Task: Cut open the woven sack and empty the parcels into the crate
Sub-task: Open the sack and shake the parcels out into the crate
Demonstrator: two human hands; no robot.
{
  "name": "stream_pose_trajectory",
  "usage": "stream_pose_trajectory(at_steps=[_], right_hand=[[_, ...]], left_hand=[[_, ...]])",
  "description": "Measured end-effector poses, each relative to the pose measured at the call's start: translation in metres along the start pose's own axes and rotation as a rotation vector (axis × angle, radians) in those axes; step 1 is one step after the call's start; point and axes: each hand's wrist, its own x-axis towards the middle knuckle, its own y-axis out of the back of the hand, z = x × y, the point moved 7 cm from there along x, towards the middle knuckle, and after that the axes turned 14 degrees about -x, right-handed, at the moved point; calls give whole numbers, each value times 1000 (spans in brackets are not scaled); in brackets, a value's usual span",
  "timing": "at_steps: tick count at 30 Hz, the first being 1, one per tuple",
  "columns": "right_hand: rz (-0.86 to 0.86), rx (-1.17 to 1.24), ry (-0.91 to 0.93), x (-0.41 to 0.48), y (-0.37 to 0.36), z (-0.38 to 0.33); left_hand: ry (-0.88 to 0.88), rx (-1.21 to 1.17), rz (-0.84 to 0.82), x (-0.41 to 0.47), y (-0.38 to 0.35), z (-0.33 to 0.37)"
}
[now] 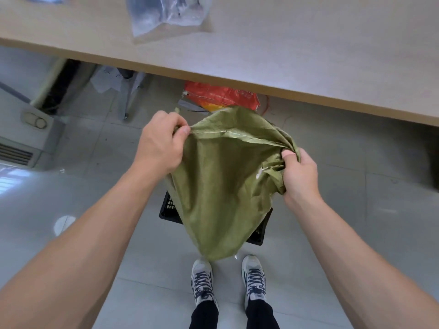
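An olive-green woven sack (221, 186) hangs limp in the air between both hands, its stitched seam running along the top edge. My left hand (161, 143) pinches the sack's left top corner. My right hand (299, 172) grips the bunched right corner. Beneath the sack stands a black slotted crate (169, 208) on the floor, mostly hidden by the cloth; only its left and right corners show. No parcels are visible in the crate or the sack.
A light wooden table (308, 67) spans the top, with a clear plastic parcel (166, 15) on it. Under the table lies a red-orange bag (221, 95). My two shoes (204, 283) stand on the grey tiled floor just behind the crate.
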Motion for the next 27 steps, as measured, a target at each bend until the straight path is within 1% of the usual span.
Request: stream_pose_trajectory(at_steps=[2,4,6,7,9,10,12,13,14,16,18,20,22,24,26,27], right_hand=[[6,-70,-28,-2,-1,6],[-3,-99,-87,-8,-2,15],[-20,-131,-33,-10,-1,11],[-22,-169,7,-11,0,8],[-34,-304,26,-11,2,12],[-46,-422,8,-13,3,18],[-101,-743,10,-17,6,32],[-154,-879,35,-21,6,38],[-204,-982,73,-26,4,41],[-242,-1079,149,-32,5,36],[-206,-1049,218,-32,7,17],[-158,-964,318,-30,5,-15],[-134,-895,418,-30,-3,-47],[-94,-859,477,-28,-9,-62],[-62,-850,431,-22,-10,-61],[-54,-860,374,-19,-8,-57]], left_hand=[[99,56,-70,-4,-6,-11],[108,68,-114,-10,-8,-14],[74,40,-140,-12,-8,-8],[85,45,-175,-15,-10,-11],[170,109,-333,-27,-23,-30],[254,151,-457,-36,-30,-41],[445,281,-719,-64,-39,-66],[474,381,-816,-77,-42,-74],[459,490,-885,-88,-44,-80],[380,626,-967,-104,-46,-80],[427,568,-998,-116,-50,-75],[518,411,-990,-121,-55,-65],[603,246,-942,-119,-58,-58],[717,36,-877,-119,-57,-59],[863,-145,-803,-124,-56,-71],[900,-197,-778,-127,-56,-73]])
